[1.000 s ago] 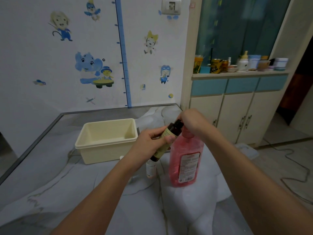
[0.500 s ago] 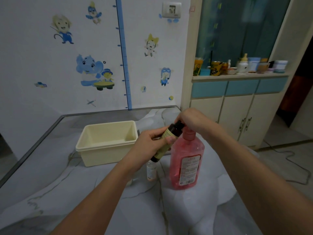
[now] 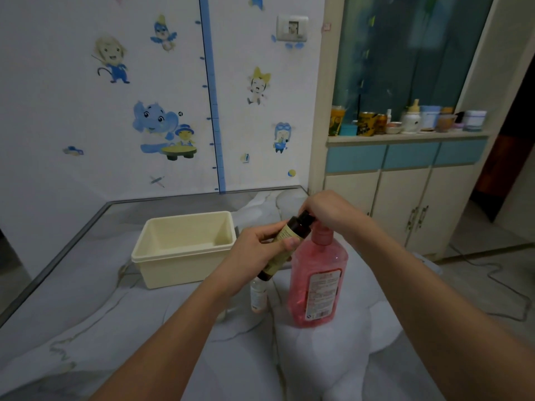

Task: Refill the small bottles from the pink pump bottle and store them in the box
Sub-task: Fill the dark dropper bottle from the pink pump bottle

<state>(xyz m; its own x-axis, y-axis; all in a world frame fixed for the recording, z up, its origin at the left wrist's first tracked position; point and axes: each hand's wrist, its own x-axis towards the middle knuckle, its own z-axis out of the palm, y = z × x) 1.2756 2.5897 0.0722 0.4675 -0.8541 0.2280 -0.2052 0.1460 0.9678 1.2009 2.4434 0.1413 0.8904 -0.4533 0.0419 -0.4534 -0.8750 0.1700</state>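
The pink pump bottle (image 3: pixel 318 282) stands on the marbled table. My left hand (image 3: pixel 254 253) grips a small dark bottle (image 3: pixel 292 230) with a yellow-green label, tilted so its mouth points up at the pump head. My right hand (image 3: pixel 330 212) is curled over the pump head, which it hides; the nozzle and the small bottle's mouth are hidden too. A small clear bottle (image 3: pixel 258 296) stands on the table just left of the pink one, below my left hand. The cream box (image 3: pixel 182 250) sits empty to the left.
The table (image 3: pixel 86 314) ends at a metal edge on the left and against the sticker-covered wall at the back. A cabinet (image 3: pixel 405 198) with jars and cans on its shelf stands at the right. A cable lies on the floor.
The view has tipped down slightly, so everything sits lower in the frame. Both hands keep their hold on the small dark bottle and the pump head.
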